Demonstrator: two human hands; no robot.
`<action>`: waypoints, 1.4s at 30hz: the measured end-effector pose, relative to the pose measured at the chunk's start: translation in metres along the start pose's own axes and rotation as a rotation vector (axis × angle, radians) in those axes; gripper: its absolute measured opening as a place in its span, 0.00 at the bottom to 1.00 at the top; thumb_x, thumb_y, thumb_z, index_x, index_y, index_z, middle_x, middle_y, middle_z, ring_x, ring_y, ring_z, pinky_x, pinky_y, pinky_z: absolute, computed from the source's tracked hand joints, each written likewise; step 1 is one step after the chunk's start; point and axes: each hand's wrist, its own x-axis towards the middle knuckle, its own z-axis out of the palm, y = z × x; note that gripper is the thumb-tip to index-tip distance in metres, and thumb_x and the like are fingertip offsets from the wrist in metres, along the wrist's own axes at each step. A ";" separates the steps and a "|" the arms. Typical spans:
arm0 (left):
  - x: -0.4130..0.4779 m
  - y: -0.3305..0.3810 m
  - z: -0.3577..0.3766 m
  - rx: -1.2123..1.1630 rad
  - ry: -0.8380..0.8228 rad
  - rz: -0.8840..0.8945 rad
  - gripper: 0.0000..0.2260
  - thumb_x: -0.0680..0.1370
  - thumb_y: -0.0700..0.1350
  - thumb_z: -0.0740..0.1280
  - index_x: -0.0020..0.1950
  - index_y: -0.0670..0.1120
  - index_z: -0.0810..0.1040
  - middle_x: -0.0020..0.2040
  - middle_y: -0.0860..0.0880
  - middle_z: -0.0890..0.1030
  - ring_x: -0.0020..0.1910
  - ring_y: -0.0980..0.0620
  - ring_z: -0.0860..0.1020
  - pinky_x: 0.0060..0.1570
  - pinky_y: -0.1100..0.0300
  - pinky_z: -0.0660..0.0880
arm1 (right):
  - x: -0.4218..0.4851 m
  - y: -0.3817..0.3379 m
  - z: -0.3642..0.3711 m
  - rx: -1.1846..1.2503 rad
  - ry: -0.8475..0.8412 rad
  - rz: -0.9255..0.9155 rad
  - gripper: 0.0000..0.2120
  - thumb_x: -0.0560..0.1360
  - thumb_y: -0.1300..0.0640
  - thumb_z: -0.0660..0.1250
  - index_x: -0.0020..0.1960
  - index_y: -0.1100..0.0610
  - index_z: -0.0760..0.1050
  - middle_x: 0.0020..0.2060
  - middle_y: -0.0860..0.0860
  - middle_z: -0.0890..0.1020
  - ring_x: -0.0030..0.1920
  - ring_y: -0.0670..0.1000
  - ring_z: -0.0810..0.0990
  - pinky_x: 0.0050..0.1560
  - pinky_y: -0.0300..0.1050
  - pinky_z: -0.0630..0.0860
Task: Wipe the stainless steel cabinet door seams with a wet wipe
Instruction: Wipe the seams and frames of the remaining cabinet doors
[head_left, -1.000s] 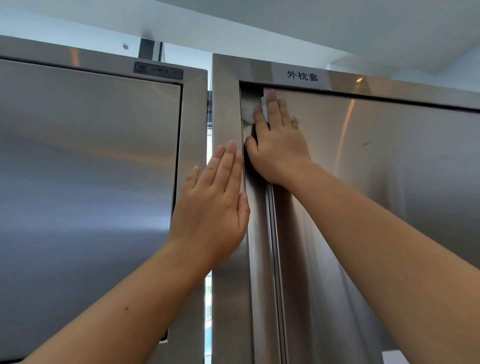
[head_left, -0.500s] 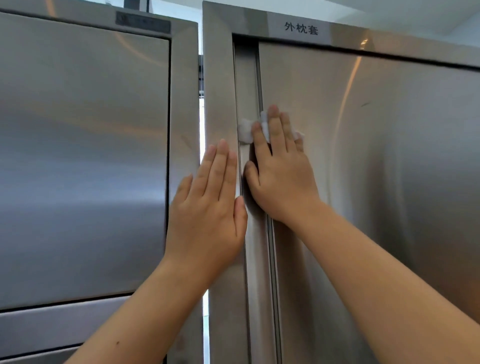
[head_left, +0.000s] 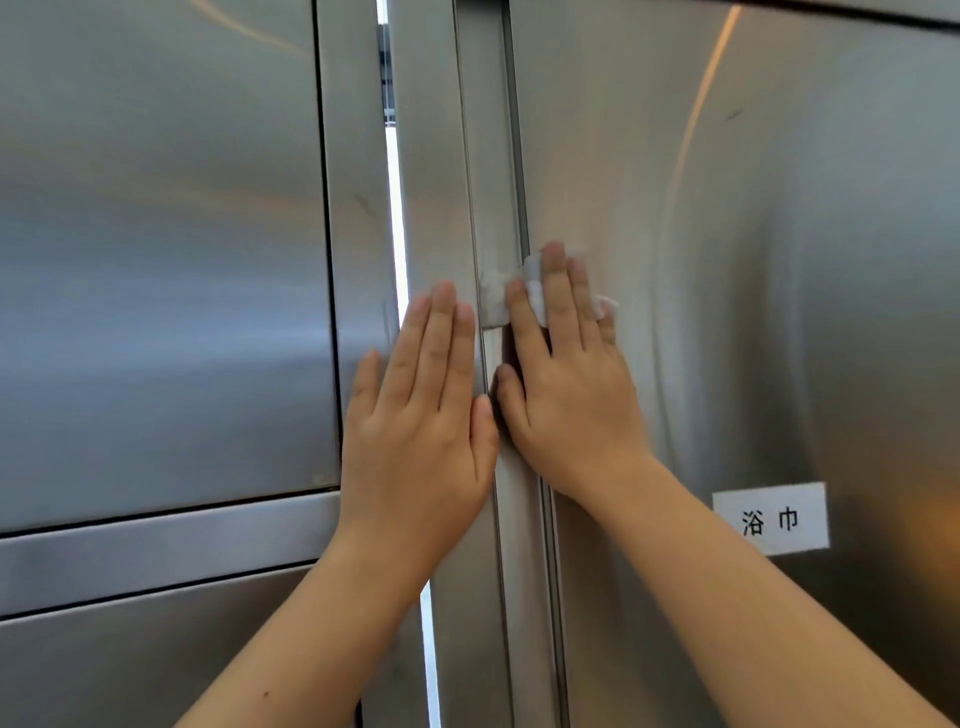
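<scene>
The shiny left steel door (head_left: 156, 260) sits beside a thin bright gap (head_left: 397, 218). My left hand (head_left: 421, 431) lies flat, fingers straight, on the frame (head_left: 431, 156). My right hand (head_left: 566, 410), also flat, presses the white wet wipe (head_left: 535, 293) on the door seam (head_left: 514, 130) of the right door (head_left: 779, 260), near a white label (head_left: 770, 518).

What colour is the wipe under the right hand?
White. The wet wipe shows plainly in the head view, pressed under the right hand at the door seam.

Steel cabinets (head_left: 779, 260) are filling the frame; lower right, a label (head_left: 770, 518) is reading 浴巾, bath towel, suggesting linen storage.
</scene>
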 end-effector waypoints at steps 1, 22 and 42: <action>-0.004 0.001 0.000 0.000 -0.008 -0.001 0.25 0.78 0.48 0.50 0.74 0.39 0.57 0.74 0.41 0.59 0.73 0.44 0.58 0.69 0.47 0.57 | -0.005 -0.001 0.000 0.002 0.003 0.005 0.29 0.76 0.58 0.59 0.74 0.61 0.54 0.74 0.62 0.49 0.75 0.61 0.45 0.72 0.54 0.42; -0.076 0.020 -0.002 -0.046 -0.076 -0.037 0.24 0.79 0.46 0.51 0.74 0.40 0.55 0.74 0.43 0.55 0.73 0.48 0.53 0.71 0.47 0.49 | -0.092 -0.016 0.011 0.048 -0.021 0.077 0.31 0.72 0.55 0.58 0.74 0.61 0.58 0.73 0.64 0.53 0.74 0.61 0.49 0.72 0.56 0.49; -0.151 0.039 -0.017 -0.094 -0.214 -0.058 0.25 0.77 0.46 0.54 0.73 0.39 0.59 0.74 0.43 0.56 0.73 0.48 0.55 0.69 0.43 0.55 | -0.202 -0.031 0.018 0.010 -0.156 0.114 0.31 0.73 0.55 0.59 0.74 0.60 0.57 0.73 0.64 0.54 0.74 0.62 0.50 0.70 0.59 0.50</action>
